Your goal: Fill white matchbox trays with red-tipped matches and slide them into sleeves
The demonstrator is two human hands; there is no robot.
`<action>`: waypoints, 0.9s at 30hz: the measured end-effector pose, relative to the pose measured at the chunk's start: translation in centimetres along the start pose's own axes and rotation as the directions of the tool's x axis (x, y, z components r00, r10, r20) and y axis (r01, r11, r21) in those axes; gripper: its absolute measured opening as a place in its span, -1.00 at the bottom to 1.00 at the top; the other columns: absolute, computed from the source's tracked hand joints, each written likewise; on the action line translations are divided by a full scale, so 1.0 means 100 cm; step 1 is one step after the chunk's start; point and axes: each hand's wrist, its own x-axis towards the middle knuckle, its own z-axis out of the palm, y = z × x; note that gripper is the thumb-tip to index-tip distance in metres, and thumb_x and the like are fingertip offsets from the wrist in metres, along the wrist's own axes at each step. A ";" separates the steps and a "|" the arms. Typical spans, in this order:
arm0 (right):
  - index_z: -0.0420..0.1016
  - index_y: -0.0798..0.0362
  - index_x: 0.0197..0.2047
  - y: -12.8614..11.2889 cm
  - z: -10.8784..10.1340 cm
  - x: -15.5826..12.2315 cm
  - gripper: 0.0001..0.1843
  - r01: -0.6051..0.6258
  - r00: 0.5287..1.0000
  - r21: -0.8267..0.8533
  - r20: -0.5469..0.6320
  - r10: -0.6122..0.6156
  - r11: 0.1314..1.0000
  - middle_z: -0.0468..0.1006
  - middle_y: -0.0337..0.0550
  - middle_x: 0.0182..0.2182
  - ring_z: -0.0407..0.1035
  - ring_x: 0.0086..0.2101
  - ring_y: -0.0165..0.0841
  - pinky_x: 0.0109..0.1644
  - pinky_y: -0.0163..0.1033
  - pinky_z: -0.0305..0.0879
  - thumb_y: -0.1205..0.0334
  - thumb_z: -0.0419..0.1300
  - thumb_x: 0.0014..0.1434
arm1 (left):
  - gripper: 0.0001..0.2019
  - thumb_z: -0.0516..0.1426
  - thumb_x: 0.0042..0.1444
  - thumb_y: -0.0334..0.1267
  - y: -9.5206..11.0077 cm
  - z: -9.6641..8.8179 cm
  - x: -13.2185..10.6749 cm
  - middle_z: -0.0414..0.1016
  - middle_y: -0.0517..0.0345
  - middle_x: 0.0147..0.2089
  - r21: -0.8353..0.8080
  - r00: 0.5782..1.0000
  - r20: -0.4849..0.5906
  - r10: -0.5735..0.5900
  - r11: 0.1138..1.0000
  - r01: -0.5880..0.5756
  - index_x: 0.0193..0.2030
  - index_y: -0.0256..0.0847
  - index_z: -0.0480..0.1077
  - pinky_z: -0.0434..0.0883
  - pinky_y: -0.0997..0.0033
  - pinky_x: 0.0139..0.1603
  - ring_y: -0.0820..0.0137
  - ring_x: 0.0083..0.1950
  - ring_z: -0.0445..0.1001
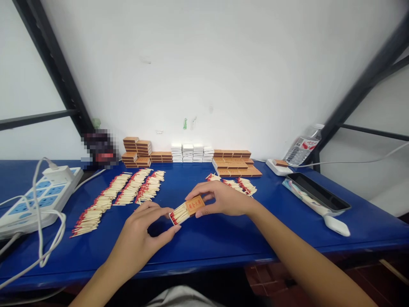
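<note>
A half-open matchbox full of red-tipped matches sits between both hands, just above the blue table. My right hand pinches its orange sleeve from the right. My left hand grips the white tray end, where the match heads show. Long rows of loose matches lie to the left on the table. A smaller heap of matches lies behind my right hand.
Stacks of orange matchboxes, white trays and flat orange sleeves line the wall. A white power strip with cables lies far left. At the right are a black tray, a white device and a water bottle.
</note>
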 end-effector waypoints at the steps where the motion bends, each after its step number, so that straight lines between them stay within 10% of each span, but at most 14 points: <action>1: 0.65 -0.05 0.14 -0.002 0.000 0.000 -0.51 -0.003 1.000 0.009 -0.001 0.003 1.000 0.61 -0.09 0.05 0.52 0.06 -0.22 0.25 -0.03 0.47 0.09 0.50 0.14 | -0.78 0.36 0.22 -0.13 0.000 -0.001 0.000 0.61 0.16 -0.19 -0.013 1.000 0.004 -0.011 1.000 0.011 -0.01 -0.04 0.64 0.53 0.37 -0.09 0.33 -0.14 0.56; 15: 0.66 0.02 0.05 -0.002 0.017 0.005 -0.55 -0.037 0.999 0.345 0.013 0.035 0.938 0.66 -0.09 -0.09 0.54 -0.19 -0.33 -0.08 -0.19 0.52 0.02 0.50 0.14 | -0.73 0.37 0.19 -0.20 0.003 -0.004 0.002 0.66 0.14 -0.15 -0.117 1.000 -0.004 -0.031 0.993 0.030 0.05 -0.04 0.63 0.53 0.33 -0.06 0.32 -0.14 0.59; 27: 0.59 0.03 0.06 0.009 0.045 0.015 -0.55 0.024 0.983 0.207 -0.184 0.015 0.978 0.59 -0.09 -0.09 0.45 -0.16 -0.32 -0.10 -0.25 0.39 -0.15 0.12 0.47 | -0.66 0.40 0.16 -0.29 0.005 0.004 0.002 0.61 0.13 -0.19 -0.094 0.993 -0.055 0.101 0.990 -0.106 0.10 -0.09 0.62 0.53 0.36 -0.08 0.34 -0.16 0.54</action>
